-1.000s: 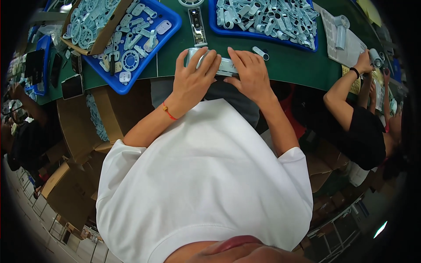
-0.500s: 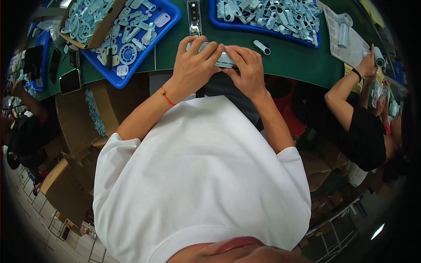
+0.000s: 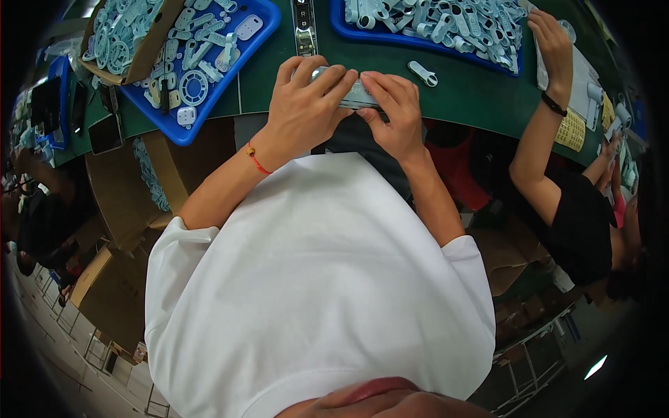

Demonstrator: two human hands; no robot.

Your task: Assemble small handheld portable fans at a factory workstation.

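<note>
At the near edge of the green table, both my hands hold a pale grey, elongated housing (image 3: 359, 97). My left hand (image 3: 306, 99) is closed over its left end, fingers curled across the top. My right hand (image 3: 397, 115) grips the other end between thumb and fingers. Much of the housing is hidden by the fingers, so its exact kind does not show. Just beyond my left hand lies a narrow strip-shaped device (image 3: 304, 29) with dark and silvery parts. A small white and pale blue oblong part (image 3: 422, 73) rests to the right of my right hand.
On the left a blue tray (image 3: 185, 136) holds pale blue plastic parts and a cardboard box (image 3: 148, 56) of rings. Another blue tray (image 3: 516, 68), heaped with similar parts, stands back right. A co-worker's hand (image 3: 554, 52) reaches beside it. Open cartons (image 3: 115, 202) stand below the table.
The co-worker's arm on the right has reached up toward the right tray. My hands stay around the grey housing, which looks slightly turned. The view has shifted a little.
</note>
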